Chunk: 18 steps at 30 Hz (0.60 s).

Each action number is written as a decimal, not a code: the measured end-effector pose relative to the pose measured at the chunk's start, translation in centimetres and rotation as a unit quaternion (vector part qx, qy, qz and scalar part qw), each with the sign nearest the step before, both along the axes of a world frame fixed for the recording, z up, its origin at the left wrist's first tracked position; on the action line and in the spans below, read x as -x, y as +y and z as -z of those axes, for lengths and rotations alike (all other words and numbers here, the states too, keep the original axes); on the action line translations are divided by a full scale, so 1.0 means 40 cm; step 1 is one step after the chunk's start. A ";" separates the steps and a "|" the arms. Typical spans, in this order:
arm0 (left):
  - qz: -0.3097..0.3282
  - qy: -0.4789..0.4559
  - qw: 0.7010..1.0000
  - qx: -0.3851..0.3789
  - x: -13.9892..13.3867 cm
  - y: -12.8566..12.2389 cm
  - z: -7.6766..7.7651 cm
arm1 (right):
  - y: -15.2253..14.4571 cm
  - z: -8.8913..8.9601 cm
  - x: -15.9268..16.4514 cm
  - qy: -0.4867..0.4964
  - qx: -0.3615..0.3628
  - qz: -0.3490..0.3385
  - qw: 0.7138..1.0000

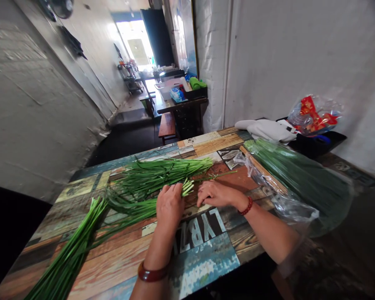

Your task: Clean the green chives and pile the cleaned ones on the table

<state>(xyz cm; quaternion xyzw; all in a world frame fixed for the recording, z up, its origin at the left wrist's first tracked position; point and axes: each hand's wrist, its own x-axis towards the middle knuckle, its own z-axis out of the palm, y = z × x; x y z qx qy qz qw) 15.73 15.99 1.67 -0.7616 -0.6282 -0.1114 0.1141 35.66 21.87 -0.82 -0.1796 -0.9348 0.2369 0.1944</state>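
Jutting from the clamped left hand (170, 205), green stalks (187, 188) end near the right hand (216, 193), whose hold is unclear.

Table front (206, 262): is offering passage between the forearms (265, 231).
Stalk bundle (73, 248): is blocking the left side.
Green pile (159, 171): is obstructing the table's middle.
Bagged greens (303, 187): are barring the right side.

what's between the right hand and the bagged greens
Between right hand and bagged greens, the head view shows tabletop, crumpled clear plastic and a long brown stick.
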 end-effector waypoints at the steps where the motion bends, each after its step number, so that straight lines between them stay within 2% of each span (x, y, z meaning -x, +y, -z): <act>1: -0.021 0.004 1.000 -0.010 0.005 -0.001 -0.003 | 0.003 -0.002 -0.005 0.002 -0.006 0.020 1.000; 5: -0.073 0.023 0.997 -0.013 0.017 -0.005 -0.008 | 0.010 -0.004 -0.017 0.001 -0.048 0.094 0.994; 9: -0.057 0.037 0.998 0.011 0.010 -0.004 -0.010 | 0.023 -0.002 -0.017 0.084 -0.064 0.139 0.985; 13: -0.029 0.016 0.999 0.007 0.001 -0.004 -0.011 | 0.048 0.007 -0.026 0.202 -0.092 0.277 0.935; 15: -0.009 -0.001 1.000 0.002 -0.001 -0.003 -0.008 | 0.060 0.013 -0.034 0.209 -0.120 0.333 0.912; 18: 0.019 -0.023 0.999 -0.012 -0.004 -0.005 -0.002 | 0.076 0.025 -0.046 0.165 -0.141 0.391 0.895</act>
